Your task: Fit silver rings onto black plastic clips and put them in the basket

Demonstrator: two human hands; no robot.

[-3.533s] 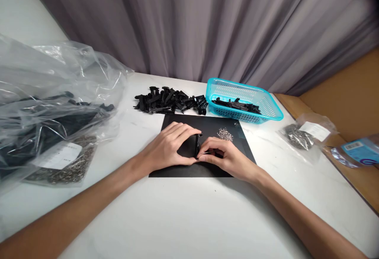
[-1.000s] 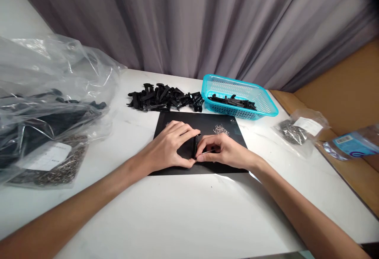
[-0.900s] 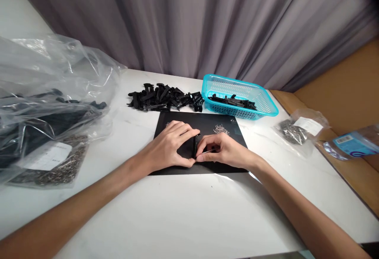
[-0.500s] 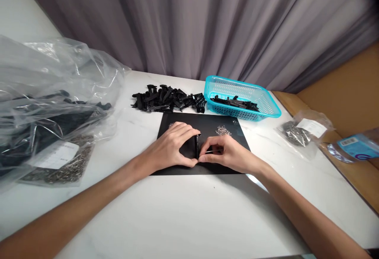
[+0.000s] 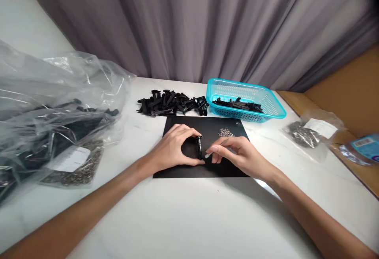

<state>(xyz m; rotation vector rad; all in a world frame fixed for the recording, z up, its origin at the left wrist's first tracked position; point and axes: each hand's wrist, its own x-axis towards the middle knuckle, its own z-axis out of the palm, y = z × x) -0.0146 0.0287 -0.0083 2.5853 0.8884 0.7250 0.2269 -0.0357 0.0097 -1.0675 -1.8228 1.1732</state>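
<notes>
Part (image 5: 199, 147) | left hand (image 5: 180, 147) grips both ends | right hand (image 5: 232, 148) pinches slim pale piece (image 5: 207, 155), just apart | best: brace ends evenly, leave middle uncovered

The white tabletop (image 5: 189, 219) was faintly veined. A black mat (image 5: 211, 124) lay on it, with black parts (image 5: 171, 104) heaped just behind and a blue basket (image 5: 237, 113) beside them. A big bag (image 5: 97, 71) rested at the left, a small bag (image 5: 306, 134) at the right.
</notes>
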